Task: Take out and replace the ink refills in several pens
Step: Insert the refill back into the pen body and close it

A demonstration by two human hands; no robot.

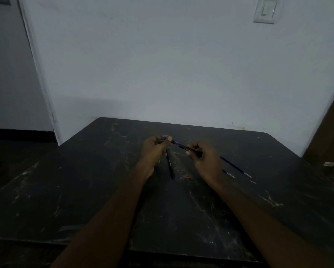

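Both my hands hold one blue pen (pixel 176 143) just above the dark table (pixel 85 190). My left hand (pixel 155 149) pinches its far blue end between thumb and fingers. My right hand (pixel 203 156) grips its darker near end. A second dark blue pen (pixel 170 164) lies on the table between my hands, pointing toward me. To the right of my right hand a thin blue refill (pixel 234 167) lies slanted on the table, and a shorter piece (pixel 228 173) shows beside my right wrist. The dim light hides whether the held pen is in one piece.
The scratched table stands against a pale wall. A light switch (pixel 266 9) is high on the right. A dark wooden edge (pixel 328 122) rises at the right, with a small pale object (pixel 329 164) near it. A door frame (pixel 38 74) runs down the left.
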